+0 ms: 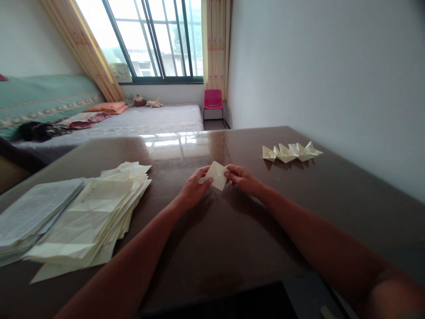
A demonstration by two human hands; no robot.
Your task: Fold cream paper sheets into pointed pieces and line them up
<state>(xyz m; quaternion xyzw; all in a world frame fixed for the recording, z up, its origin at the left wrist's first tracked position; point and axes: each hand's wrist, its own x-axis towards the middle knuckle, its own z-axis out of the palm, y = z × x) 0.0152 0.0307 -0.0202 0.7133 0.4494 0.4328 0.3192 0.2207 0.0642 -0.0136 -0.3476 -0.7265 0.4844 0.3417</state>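
Observation:
Between my two hands is a small folded square of cream paper (218, 176), turned so that one corner points up and another down, with crease lines meeting at its middle. My left hand (195, 186) pinches its left corner, thumb in front and fingers behind. On the opposite corner, my right hand (241, 178) grips with thumb and fingertips. The paper is held just above the brown glossy table (212, 248). To the right, several folded paper pieces (288, 153) with pointed tips stand in a row.
At the left lie a stack of creased cream sheets (96, 208) and a pile of greyish printed papers (36, 206). A white wall (318, 66) runs along the right. Beyond the table are a bed (166, 118) and a pink chair (213, 100) below the window.

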